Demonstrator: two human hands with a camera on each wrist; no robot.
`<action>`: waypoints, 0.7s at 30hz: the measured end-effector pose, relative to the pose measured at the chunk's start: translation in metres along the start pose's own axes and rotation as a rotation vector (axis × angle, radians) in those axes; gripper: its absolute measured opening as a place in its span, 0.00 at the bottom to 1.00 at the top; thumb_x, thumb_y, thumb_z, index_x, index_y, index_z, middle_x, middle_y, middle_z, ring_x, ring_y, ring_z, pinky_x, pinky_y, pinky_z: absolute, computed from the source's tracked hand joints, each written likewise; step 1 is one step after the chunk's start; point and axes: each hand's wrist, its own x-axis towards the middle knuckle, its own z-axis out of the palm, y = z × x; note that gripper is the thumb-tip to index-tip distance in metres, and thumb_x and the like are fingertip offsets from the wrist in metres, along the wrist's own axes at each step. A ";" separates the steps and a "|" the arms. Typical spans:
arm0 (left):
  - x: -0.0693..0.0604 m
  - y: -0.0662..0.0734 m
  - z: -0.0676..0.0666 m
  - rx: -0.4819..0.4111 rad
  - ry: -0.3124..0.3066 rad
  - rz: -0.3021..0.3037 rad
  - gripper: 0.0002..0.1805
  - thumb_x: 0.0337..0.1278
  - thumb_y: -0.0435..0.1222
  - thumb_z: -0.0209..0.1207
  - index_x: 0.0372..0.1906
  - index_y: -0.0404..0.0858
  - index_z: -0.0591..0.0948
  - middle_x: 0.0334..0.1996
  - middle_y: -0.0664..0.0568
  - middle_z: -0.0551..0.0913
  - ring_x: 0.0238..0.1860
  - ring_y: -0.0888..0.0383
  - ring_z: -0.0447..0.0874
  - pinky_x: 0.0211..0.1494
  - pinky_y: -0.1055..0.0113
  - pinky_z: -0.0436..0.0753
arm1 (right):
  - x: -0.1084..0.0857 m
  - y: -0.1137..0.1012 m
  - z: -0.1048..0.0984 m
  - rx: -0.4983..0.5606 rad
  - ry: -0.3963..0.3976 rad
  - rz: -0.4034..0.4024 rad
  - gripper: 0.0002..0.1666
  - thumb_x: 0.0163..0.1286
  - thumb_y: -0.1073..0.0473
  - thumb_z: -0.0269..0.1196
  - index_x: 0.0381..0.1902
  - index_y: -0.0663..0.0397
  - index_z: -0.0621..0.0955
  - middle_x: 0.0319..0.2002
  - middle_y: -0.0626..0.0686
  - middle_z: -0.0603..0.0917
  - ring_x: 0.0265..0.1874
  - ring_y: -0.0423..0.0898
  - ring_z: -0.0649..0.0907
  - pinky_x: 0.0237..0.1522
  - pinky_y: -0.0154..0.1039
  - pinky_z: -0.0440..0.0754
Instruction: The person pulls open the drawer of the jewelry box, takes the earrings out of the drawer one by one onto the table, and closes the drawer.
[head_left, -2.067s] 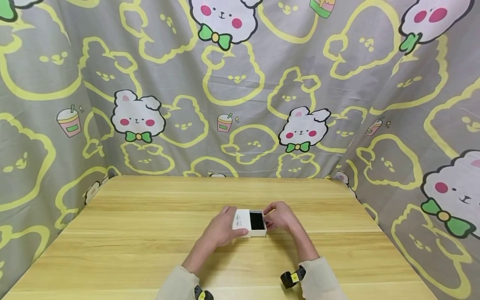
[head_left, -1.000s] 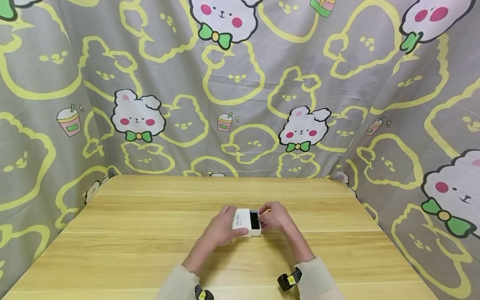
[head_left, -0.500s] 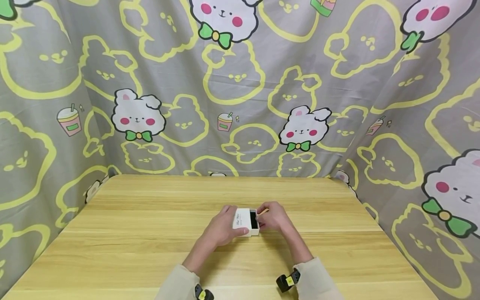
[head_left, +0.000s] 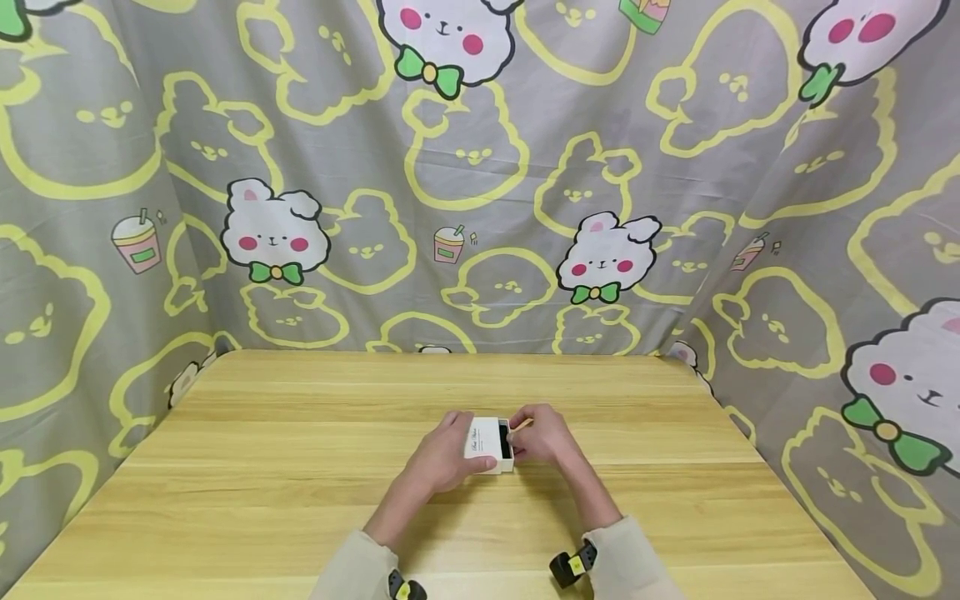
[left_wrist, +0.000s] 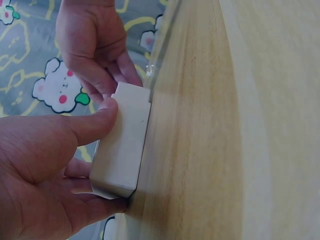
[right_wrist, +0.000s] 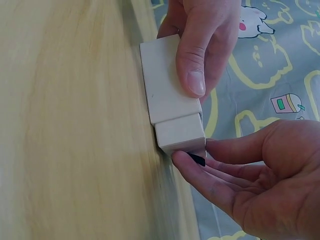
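Observation:
A small white drawer box lies on the wooden table, its outer sleeve (head_left: 486, 435) printed with dark script. My left hand (head_left: 442, 456) grips the sleeve, thumb on the near side and fingers on the far side. Out of the sleeve's right end sticks a short part of the white drawer (right_wrist: 180, 132), with a black lining (head_left: 505, 442) showing inside. My right hand (head_left: 542, 435) holds the drawer's outer end between thumb and fingers. A black tab (right_wrist: 198, 159) shows at that end in the right wrist view. What lies under the sleeve is hidden.
The light wooden table (head_left: 300, 433) spreads around both hands. A grey curtain (head_left: 360, 167) with rabbit prints encloses it at the back and both sides. Each wrist carries a black camera, such as the right wrist camera (head_left: 567, 568).
The drawer has slid left into the sleeve, so less of its black lining shows. My right hand has moved left with it. My left hand and the sleeve have stayed put.

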 end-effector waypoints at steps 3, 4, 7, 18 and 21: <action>0.000 0.001 -0.001 0.001 0.000 -0.002 0.45 0.57 0.50 0.71 0.71 0.29 0.67 0.64 0.40 0.74 0.43 0.53 0.76 0.48 0.56 0.79 | -0.001 0.000 0.000 -0.008 -0.009 -0.010 0.12 0.63 0.71 0.67 0.44 0.73 0.82 0.31 0.62 0.88 0.26 0.53 0.89 0.32 0.45 0.89; 0.000 0.001 -0.001 0.002 0.000 -0.003 0.45 0.57 0.50 0.71 0.71 0.29 0.68 0.64 0.40 0.74 0.43 0.53 0.76 0.48 0.56 0.79 | -0.001 0.000 0.000 -0.013 -0.011 -0.012 0.12 0.63 0.70 0.68 0.44 0.72 0.82 0.31 0.62 0.88 0.26 0.52 0.89 0.32 0.45 0.89; 0.000 0.002 -0.001 0.004 -0.002 -0.005 0.44 0.57 0.50 0.71 0.71 0.29 0.68 0.63 0.40 0.74 0.42 0.53 0.76 0.47 0.56 0.79 | -0.002 -0.001 0.000 -0.033 -0.017 -0.011 0.13 0.64 0.67 0.69 0.44 0.71 0.82 0.31 0.61 0.88 0.26 0.50 0.89 0.32 0.45 0.88; 0.000 0.001 -0.001 -0.004 -0.002 0.000 0.44 0.57 0.49 0.71 0.71 0.29 0.68 0.63 0.40 0.74 0.42 0.54 0.76 0.46 0.57 0.79 | -0.002 -0.003 0.003 -0.062 -0.010 0.027 0.20 0.58 0.64 0.75 0.45 0.70 0.82 0.31 0.59 0.87 0.26 0.49 0.88 0.32 0.43 0.88; 0.000 0.001 -0.001 -0.003 0.002 0.008 0.44 0.57 0.50 0.71 0.70 0.29 0.68 0.62 0.41 0.74 0.41 0.54 0.76 0.44 0.58 0.79 | -0.002 -0.004 0.004 -0.061 -0.011 0.027 0.20 0.58 0.65 0.75 0.45 0.70 0.82 0.30 0.59 0.87 0.26 0.49 0.88 0.32 0.43 0.88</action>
